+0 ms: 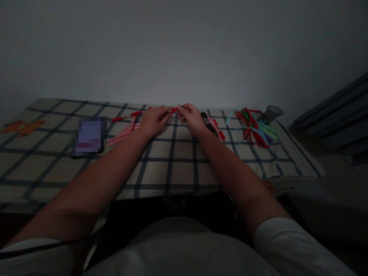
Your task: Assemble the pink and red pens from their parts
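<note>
right hand (189, 119) has thumb and fingers pinched on the small red piece (174, 110), up at the table's far edge by the wall (184, 53). left hand (152, 120) has fingertips at the piece's other end; can't tell if they're gripping or just touching. pink strips (122, 135) lie beside the left hand, pixelated device (89, 136) further left. loose colored strips (255, 130) sit well right, next to a cup (271, 114). checked cloth (155, 168) underneath.

Plain pale shirt (178, 249), greyish in dim light, faint curved folds at front. Short sleeves: left sleeve (36, 257), right sleeve (293, 241). Thin dark cord (43, 248) across left sleeve. Small silvery ring (182, 105) on right hand (189, 117).
</note>
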### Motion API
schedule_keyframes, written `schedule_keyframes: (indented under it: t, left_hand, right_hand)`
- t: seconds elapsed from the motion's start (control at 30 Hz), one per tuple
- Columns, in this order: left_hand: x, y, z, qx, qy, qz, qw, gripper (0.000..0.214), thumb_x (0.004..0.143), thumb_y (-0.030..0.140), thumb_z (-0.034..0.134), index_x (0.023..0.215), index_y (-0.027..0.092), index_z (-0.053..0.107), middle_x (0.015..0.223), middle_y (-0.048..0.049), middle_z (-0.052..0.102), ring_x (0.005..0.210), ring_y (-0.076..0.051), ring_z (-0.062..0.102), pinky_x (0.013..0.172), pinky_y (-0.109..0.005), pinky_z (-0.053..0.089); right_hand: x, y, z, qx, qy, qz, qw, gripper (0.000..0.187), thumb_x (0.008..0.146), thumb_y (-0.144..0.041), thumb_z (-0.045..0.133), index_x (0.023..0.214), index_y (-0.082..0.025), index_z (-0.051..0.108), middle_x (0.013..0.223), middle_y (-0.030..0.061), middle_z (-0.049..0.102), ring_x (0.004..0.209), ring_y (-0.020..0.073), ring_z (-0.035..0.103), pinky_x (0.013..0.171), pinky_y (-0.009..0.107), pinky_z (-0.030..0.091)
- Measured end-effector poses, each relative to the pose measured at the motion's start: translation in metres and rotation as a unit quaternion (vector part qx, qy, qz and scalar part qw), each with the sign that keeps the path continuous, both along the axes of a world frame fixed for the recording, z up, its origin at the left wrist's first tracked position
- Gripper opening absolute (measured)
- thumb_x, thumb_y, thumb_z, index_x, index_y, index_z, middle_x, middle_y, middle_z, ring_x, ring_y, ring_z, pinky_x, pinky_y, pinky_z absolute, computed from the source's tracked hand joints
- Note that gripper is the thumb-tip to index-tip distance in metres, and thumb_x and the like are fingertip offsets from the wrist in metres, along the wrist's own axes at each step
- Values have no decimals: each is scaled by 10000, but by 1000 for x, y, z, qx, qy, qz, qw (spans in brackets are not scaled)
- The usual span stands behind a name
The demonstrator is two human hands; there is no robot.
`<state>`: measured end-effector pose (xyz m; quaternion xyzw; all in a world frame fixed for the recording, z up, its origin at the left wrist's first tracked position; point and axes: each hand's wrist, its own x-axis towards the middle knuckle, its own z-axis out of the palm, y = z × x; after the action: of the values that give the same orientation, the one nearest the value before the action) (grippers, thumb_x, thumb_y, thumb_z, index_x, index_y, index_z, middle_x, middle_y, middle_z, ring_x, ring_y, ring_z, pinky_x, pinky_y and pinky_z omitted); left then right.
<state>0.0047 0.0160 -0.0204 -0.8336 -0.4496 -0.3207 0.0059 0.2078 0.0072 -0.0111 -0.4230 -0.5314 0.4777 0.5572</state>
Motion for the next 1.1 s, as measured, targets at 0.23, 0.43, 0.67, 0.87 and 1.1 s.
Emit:
schedule_keyframes:
  t: [0.23, 0.43, 0.67, 0.87, 1.1]
  left_hand:
    - [1, -1, -1, 11, 11, 7, 1000, 484, 1123, 455, 583, 1528, 295, 792, 1140, -107, 858, 1057, -312, 763, 969, -425, 545]
    - [1, -2, 0, 9, 16, 10, 1000, 484, 1128, 451, 584, 1540, 293, 786, 1154, -110, 860, 1074, -313, 758, 960, -422, 534]
    - [1, 6, -6, -5, 27, -13, 1000, 498, 1125, 497, 552, 1472, 266, 824, 1153, -123, 862, 1082, -321, 746, 1011, -443, 554]
    - [2, 5, -4, -5, 18, -20, 1000, 544, 1148, 515, 448, 1378, 229, 850, 1195, -153, 855, 1158, -350, 752, 1028, -470, 568]
    - [0, 6, -4, -2, 18, -38, 999, 617, 1162, 503, 334, 1370, 185, 820, 1167, -170, 834, 1136, -338, 749, 1037, -469, 575]
  right_hand:
    - [-3, -1, 0, -15, -5, -14, 1000, 487, 962, -503, 928, 852, -266, 517, 776, -60, 657, 706, 89, 621, 598, 171, 470]
    - [-3, -1, -1, -10, -6, -20, 1000, 504, 978, -492, 913, 835, -270, 484, 746, -65, 638, 702, 97, 607, 611, 181, 459]
    - [-5, 2, -4, -6, -16, -30, 999, 504, 953, -507, 932, 848, -276, 497, 741, -69, 607, 725, 114, 613, 633, 209, 458]
    - [-2, 0, -1, 16, 10, -20, 1000, 404, 944, -607, 907, 1032, -294, 669, 911, -36, 724, 755, 109, 629, 637, 209, 487]
    - [-3, -10, 6, 19, 8, -24, 999, 267, 1000, -513, 845, 1151, -299, 791, 985, -15, 777, 750, 114, 608, 617, 206, 511]
